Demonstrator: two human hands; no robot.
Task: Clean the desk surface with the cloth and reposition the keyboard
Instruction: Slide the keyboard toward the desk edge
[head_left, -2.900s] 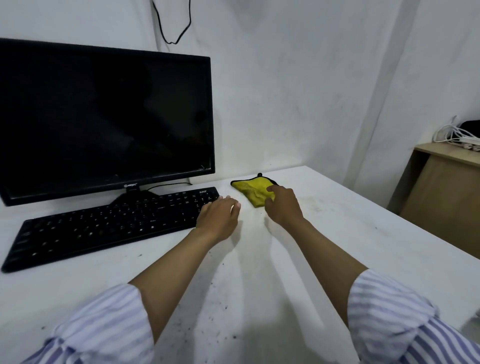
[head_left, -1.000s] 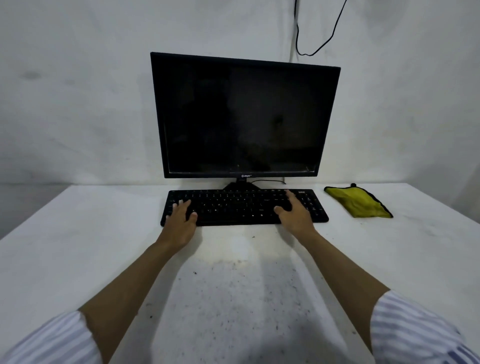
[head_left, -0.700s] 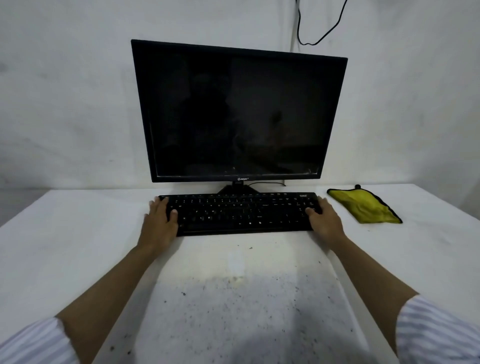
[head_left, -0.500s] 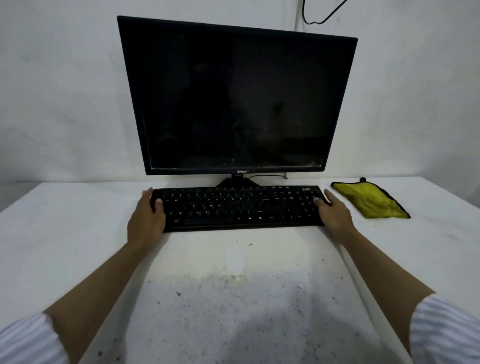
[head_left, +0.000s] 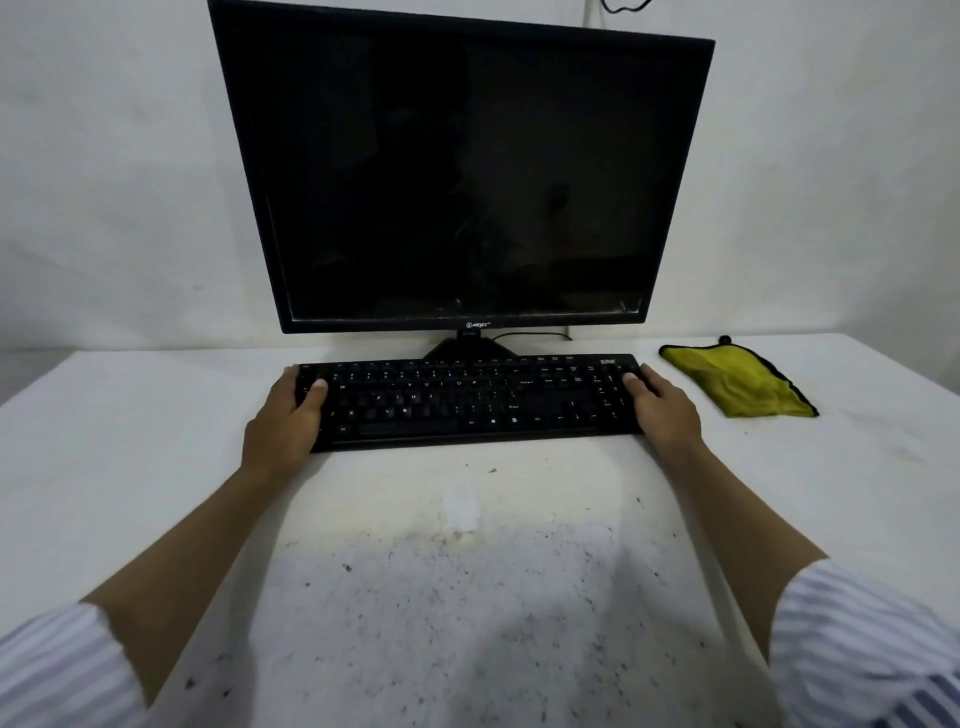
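A black keyboard (head_left: 467, 402) lies flat on the white desk (head_left: 130, 467), right in front of the monitor's stand. My left hand (head_left: 283, 423) grips its left end, thumb on top of the keys. My right hand (head_left: 662, 410) grips its right end the same way. A folded yellow cloth (head_left: 737, 382) with a black edge lies on the desk to the right of the keyboard, apart from my right hand. The desk surface near me is speckled with dark dirt (head_left: 441, 613).
A black monitor (head_left: 462, 171), switched off, stands behind the keyboard against the white wall. Its cable (head_left: 535, 336) runs along the desk behind the stand. The desk's right edge shows at the far right.
My hands moved from the keys out to the two ends of the keyboard and took hold of it. The cloth has stayed where it lay.
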